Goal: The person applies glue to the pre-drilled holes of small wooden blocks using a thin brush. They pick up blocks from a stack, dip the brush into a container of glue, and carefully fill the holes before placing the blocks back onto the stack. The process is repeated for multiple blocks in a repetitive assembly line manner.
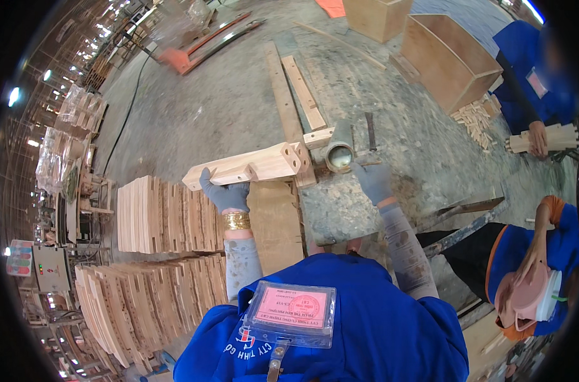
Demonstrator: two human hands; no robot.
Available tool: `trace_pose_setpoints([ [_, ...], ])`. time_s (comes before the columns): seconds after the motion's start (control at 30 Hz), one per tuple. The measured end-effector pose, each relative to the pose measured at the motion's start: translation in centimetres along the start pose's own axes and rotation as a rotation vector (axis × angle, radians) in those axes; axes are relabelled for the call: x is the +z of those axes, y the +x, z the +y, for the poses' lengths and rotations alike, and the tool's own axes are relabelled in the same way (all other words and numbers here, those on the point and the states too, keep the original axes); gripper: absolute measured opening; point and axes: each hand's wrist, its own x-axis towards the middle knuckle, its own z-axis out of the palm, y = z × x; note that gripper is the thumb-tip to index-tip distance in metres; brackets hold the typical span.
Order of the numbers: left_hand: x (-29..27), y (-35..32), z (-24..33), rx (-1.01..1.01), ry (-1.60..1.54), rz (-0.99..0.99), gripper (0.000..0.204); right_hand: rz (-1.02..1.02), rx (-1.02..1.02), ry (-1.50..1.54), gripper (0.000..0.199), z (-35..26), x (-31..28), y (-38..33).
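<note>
At far left, two stacks of flat pale wooden slats [165, 216] stand on edge beside the work surface. The left hand [224, 192], in a grey glove, is curled around the lower edge of a long pale wooden block with finger-jointed end [248, 167], holding it level above the slats. Just right of the block's end lies a grey metal can [339, 153] on its side. The right hand [372, 180], grey-gloved, rests closed beside the can; what it pinches cannot be determined. At far right, another person's hand holds a similar notched wooden piece [547, 138].
</note>
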Motion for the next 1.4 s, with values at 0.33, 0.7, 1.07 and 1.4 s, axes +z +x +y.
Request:
trace_pose_setpoints([
  [0.33, 1.6, -0.3, -2.7, -0.095, 0.013, 0.011, 0.060, 0.148, 0.347, 0.900, 0.027, -7.7, -5.3, -1.1],
  [0.7, 2.2, -0.2, -3.6, -0.141, 0.042, -0.120, 0.062, 0.159, -0.011, 0.726, 0.017, -16.0, -7.2, -2.7],
  [1.07, 4.4, -1.6, -4.1, -0.175, 0.026, -0.131, 0.063, 0.180, -0.067, 0.628, 0.013, -16.8, -6.9, -3.5],
  [1.4, 5.4, -0.6, -5.3, -0.191, 0.020, -0.193, 0.066, 0.345, 0.073, 0.785, 0.018, -16.4, -9.5, -4.8],
])
